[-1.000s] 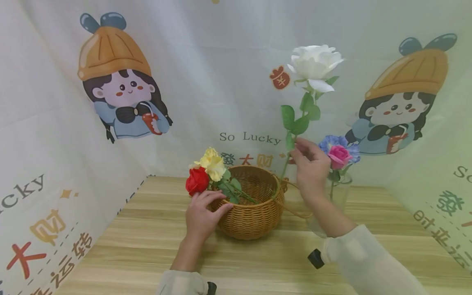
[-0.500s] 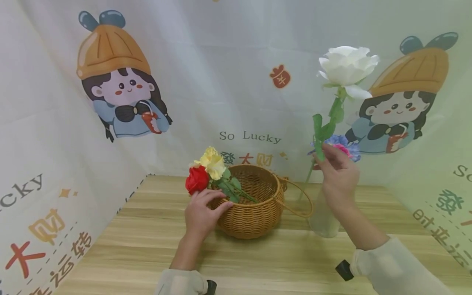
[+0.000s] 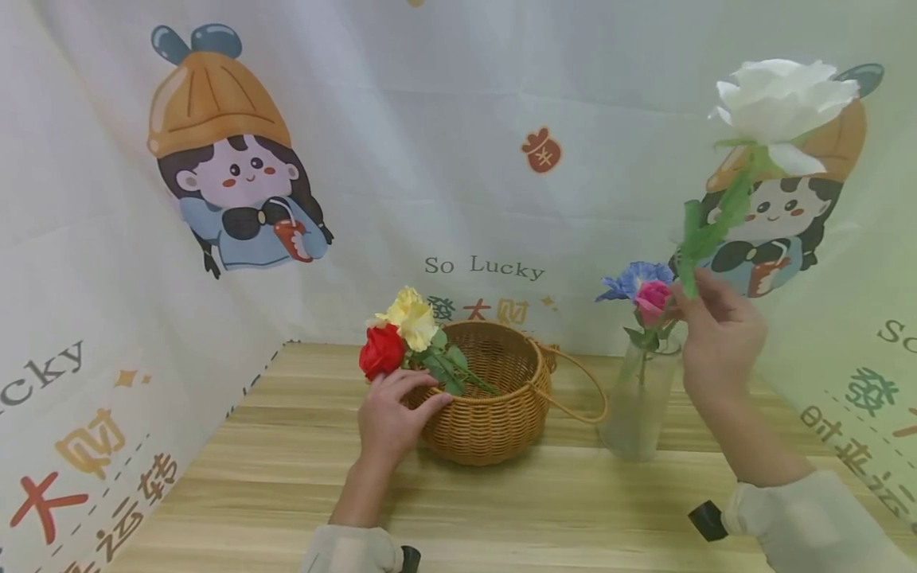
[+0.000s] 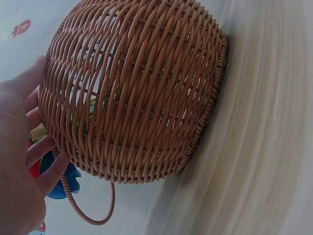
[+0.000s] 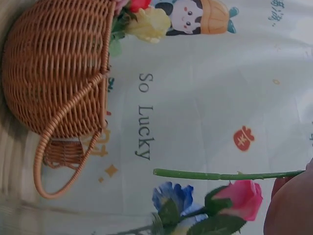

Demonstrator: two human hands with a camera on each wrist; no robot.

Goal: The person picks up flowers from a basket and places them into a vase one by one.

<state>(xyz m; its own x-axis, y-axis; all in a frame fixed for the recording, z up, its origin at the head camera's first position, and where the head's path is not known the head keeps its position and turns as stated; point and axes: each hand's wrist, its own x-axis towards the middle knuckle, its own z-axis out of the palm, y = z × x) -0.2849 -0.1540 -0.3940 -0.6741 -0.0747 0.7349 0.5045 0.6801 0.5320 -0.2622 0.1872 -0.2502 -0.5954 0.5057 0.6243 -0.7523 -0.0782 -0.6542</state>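
White artificial rose [image 3: 784, 107] aloft beside a glass vase [image 3: 637, 418]: the right hand [image 3: 723, 346] pinches its stem [image 5: 234, 176], likely light, stiff and best held there; the left hand [image 3: 390, 418] grips a wicker basket [image 3: 490, 430].

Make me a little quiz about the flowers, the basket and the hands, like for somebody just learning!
1. Which hand is holding the white rose?

2. Pick one: which flower colours are in the clear vase?
A) red and yellow
B) blue and pink
C) white and red

3. True or false: the left hand is touching the basket.

Key:
1. The right hand, by the stem.
2. B: the blue flower and the pink rose.
3. True, at its rim.
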